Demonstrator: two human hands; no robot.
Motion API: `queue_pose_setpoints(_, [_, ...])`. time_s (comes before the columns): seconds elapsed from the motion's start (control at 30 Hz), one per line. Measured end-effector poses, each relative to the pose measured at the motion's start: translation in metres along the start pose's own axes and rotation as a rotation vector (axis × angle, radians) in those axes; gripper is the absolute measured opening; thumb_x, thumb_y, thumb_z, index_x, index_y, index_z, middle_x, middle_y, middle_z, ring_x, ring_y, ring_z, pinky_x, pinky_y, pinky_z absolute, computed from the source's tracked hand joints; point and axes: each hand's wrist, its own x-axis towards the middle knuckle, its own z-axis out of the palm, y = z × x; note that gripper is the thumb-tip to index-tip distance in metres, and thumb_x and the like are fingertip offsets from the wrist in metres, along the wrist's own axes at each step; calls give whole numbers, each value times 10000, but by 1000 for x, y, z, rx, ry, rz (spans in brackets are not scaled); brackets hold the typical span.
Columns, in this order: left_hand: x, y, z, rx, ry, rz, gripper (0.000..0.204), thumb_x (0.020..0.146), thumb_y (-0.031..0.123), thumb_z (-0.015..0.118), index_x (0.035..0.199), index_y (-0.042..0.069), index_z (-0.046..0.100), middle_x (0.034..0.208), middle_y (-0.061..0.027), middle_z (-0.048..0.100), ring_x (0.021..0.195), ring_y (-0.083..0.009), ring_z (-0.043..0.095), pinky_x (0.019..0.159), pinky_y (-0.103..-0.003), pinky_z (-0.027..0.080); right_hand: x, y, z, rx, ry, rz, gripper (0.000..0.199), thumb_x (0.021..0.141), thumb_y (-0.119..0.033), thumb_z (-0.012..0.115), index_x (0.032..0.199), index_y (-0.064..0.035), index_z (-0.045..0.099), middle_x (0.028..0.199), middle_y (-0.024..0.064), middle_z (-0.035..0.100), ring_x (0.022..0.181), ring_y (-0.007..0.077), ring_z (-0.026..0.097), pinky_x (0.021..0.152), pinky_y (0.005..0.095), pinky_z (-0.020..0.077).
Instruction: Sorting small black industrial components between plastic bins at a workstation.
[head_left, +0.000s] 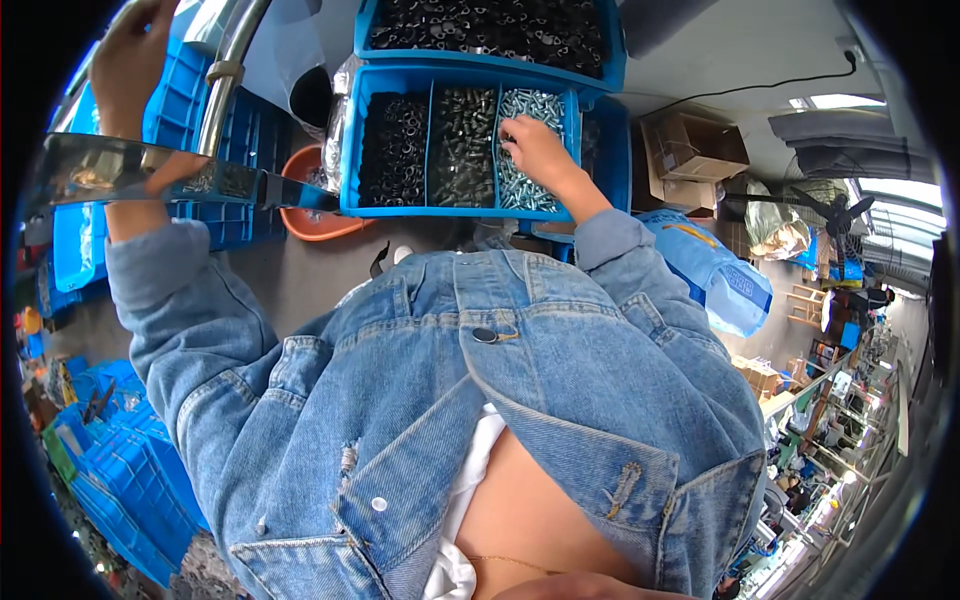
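While the right hand (535, 152) reaches into the right compartment of the blue three-compartment tray (430, 211), its fingers are curled over the silver screws (520, 190) loaded there. The right grip is narrow, thumb close to fingertips; whether it holds a screw cannot be told. The left hand (132, 70) is raised well to the left of the tray, near a metal post (222, 95); its fingers are partly cut off by the view's edge, so its grip cannot be determined. The tray's middle compartment contains dark grey cylindrical fittings (465, 150); its left compartment contains black ring-shaped parts (395, 150). Directly beyond the tray is a blue bin (613, 45) of small black parts. Left of the tray is an orange basin (330, 227). Right of the tray, a light-blue bag (710, 270) bears dark-blue printing, including a square-patterned block.
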Motion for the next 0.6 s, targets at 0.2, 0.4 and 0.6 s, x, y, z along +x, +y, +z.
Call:
queue_pose_setpoints(0.2, [-59,4,19,-38,3,-9,157,851,307,631,928,187,697,759,9,665,672,-147,642,602,-277,498,-1,6,4,19,33,30,158,734,-71,650,867,-19,582,815,153,578,831,348,586,744,426,485])
queue_pose_setpoints(0.4, [-155,-30,95,-1037,-113,-125,321,899,364,553,970,71,663,769,-22,640,596,-94,558,535,-228,453,4,-6,4,-185,-38,29,120,747,-122,644,820,-28,632,867,147,603,857,335,600,725,426,504])
queue_pose_setpoints(0.6, [-222,-6,41,-289,-1438,-444,410,938,396,448,933,34,641,633,-14,597,543,-89,536,502,-232,441,8,-12,-5,-255,-89,153,125,738,-166,639,788,-52,655,866,142,627,830,328,618,698,430,514])
